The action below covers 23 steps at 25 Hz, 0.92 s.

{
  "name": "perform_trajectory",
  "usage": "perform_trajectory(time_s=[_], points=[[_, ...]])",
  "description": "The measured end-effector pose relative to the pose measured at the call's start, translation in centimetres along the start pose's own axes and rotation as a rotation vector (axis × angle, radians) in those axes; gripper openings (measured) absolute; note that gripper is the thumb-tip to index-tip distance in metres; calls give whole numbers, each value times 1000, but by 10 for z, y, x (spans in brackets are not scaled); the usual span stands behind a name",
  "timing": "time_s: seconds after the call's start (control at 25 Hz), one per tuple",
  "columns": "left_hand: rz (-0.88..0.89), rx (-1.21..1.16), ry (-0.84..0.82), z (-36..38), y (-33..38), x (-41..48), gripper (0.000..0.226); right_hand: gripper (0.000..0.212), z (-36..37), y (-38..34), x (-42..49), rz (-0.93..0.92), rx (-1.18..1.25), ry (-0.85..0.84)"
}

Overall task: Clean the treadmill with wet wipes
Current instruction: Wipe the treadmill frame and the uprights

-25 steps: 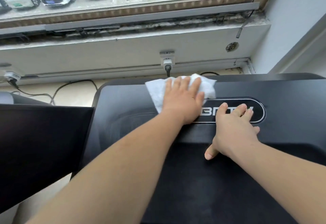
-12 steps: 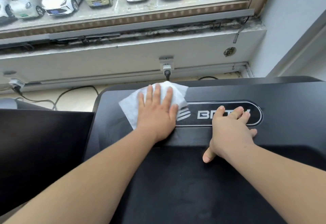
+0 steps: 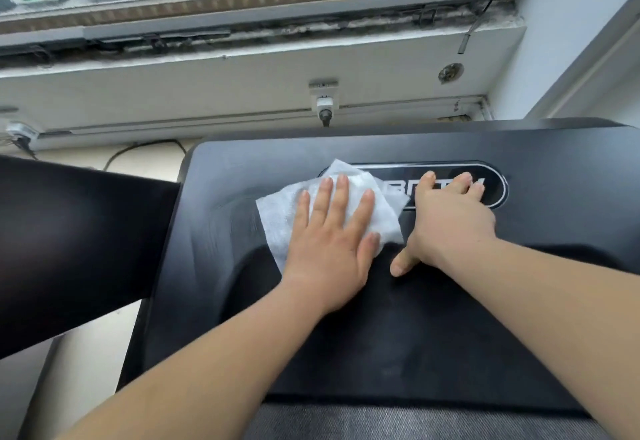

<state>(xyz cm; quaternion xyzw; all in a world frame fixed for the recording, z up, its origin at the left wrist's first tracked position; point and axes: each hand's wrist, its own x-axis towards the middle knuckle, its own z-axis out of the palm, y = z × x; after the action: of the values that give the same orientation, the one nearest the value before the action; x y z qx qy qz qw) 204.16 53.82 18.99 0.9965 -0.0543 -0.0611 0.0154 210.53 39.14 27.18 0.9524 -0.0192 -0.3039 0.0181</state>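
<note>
**Fig.** Left hand (image 3: 332, 245), fingers straight and flat, pressed a white wet wipe (image 3: 277, 217) onto the black treadmill (image 3: 221, 176) hood. Right hand (image 3: 446, 221), just beside it, fingers spread and holding nothing, rested on the oval logo plate (image 3: 497, 190), its lettering apparently partly covered.

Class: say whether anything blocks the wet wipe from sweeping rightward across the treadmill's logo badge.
Yes: the right hand rests on the logo badge, just right of the wet wipe under the left hand.
</note>
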Motion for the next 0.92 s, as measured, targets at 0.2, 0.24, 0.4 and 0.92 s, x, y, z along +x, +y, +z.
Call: perform_trajectory(time_s=[0.2,0.24,0.4,0.92], points=[[41,118,93,28,-76,-70,70,175,-3,-5,-3,51,5,-38],[-59,132,84,26,-87,-74,70,174,-4,-7,-3,52,14,-44],[-426,42,44,20,-59,-76,71,172,-1,-7,-4,47,29,-48],[-643,-60,82,8,-96,-101,72,174,0,-7,-3,57,-7,-46]])
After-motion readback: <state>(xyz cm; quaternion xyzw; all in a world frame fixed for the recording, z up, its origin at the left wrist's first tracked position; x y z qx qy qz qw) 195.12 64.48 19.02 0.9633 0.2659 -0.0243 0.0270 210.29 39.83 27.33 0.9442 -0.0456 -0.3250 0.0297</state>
